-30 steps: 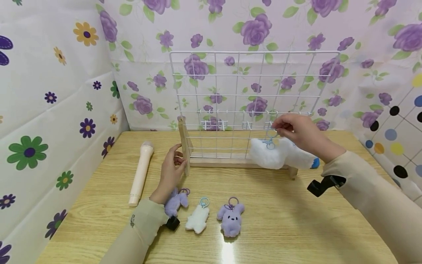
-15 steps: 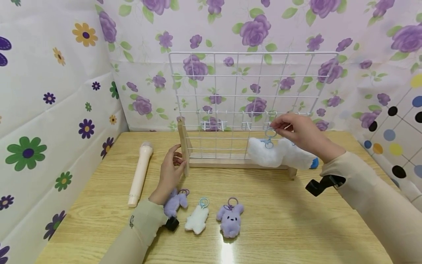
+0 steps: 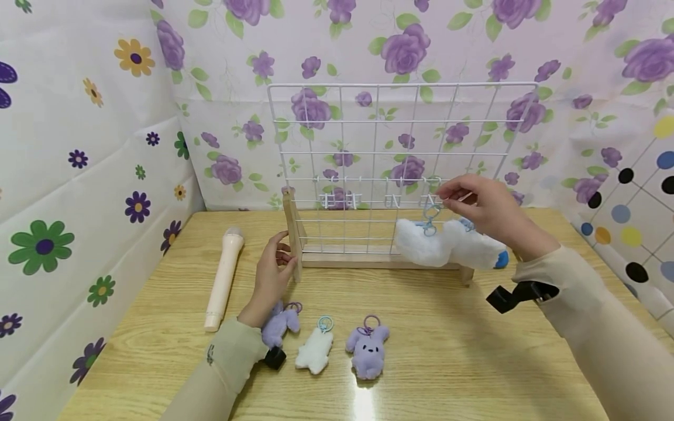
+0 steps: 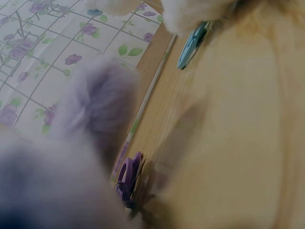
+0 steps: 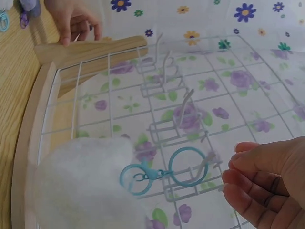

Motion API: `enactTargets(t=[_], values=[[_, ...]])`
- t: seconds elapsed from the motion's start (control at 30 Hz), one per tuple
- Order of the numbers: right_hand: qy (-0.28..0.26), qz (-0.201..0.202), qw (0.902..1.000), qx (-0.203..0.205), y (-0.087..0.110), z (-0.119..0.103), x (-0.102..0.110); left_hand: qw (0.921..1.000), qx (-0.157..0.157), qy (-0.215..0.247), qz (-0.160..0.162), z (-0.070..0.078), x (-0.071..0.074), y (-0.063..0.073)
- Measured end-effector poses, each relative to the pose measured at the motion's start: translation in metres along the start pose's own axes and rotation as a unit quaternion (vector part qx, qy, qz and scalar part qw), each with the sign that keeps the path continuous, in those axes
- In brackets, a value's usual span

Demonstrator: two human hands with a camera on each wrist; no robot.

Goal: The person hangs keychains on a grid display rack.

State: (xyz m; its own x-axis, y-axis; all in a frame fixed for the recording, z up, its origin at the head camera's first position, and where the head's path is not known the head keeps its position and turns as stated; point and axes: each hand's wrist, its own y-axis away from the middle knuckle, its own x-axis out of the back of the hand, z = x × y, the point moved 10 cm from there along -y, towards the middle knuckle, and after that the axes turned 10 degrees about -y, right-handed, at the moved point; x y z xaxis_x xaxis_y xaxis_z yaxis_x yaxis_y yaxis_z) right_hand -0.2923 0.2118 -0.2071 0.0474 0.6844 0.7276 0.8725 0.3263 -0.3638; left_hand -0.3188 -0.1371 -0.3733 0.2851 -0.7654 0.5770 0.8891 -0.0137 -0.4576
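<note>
My right hand (image 3: pixel 481 207) is just right of a light-blue key ring (image 5: pixel 188 167) with its fingertips apart from it. That ring hangs on a white wire hook (image 5: pixel 206 164) of the grid rack (image 3: pixel 358 121), and a white plush keychain (image 3: pixel 421 242) dangles from it. Another white plush with a blue tip (image 3: pixel 474 248) hangs beside it, partly behind my hand. My left hand (image 3: pixel 274 266) grips the rack's left wooden side piece (image 3: pixel 292 234). Nearest that wrist lies a purple plush keychain (image 3: pixel 280 324), partly covered by the sleeve.
A white plush keychain (image 3: pixel 315 349) and a purple bunny keychain (image 3: pixel 368 354) lie on the wooden table (image 3: pixel 447 362) in front. A pale microphone (image 3: pixel 225 278) lies at the left. More wire hooks (image 3: pixel 340 200) are on the rack, left of the hanging plush.
My right hand has let go of the light-blue ring and drawn slightly to the right, its fingers parted. The ring stays on the hook. My left hand keeps its place on the rack.
</note>
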Motion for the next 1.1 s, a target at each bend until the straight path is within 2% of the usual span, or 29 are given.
enactTargets(t=[0.13,0.53,0.7,0.87,0.97,1.1], values=[[-0.013,0.023,0.9996,0.005,0.004,-0.004,0.004,1.0000,-0.004,-0.003,0.002,0.000,0.000,0.000],[-0.056,0.064,0.9934,0.077,0.027,-0.034,0.003,1.0000,-0.005,-0.004,0.003,-0.002,-0.001,0.000],[-0.060,0.092,0.9892,0.097,0.039,-0.039,-0.005,1.0000,-0.005,-0.005,0.001,-0.003,-0.001,-0.001],[-0.104,0.097,0.9834,0.113,0.047,-0.040,-0.016,1.0000,-0.008,-0.002,0.004,-0.003,-0.001,0.000],[-0.121,0.093,0.9822,0.110,0.052,-0.038,-0.023,1.0000,-0.008,0.000,0.004,-0.003,-0.001,0.001],[-0.116,0.092,0.9838,0.101,0.059,-0.035,-0.032,1.0000,-0.006,0.001,0.003,-0.004,-0.002,0.000]])
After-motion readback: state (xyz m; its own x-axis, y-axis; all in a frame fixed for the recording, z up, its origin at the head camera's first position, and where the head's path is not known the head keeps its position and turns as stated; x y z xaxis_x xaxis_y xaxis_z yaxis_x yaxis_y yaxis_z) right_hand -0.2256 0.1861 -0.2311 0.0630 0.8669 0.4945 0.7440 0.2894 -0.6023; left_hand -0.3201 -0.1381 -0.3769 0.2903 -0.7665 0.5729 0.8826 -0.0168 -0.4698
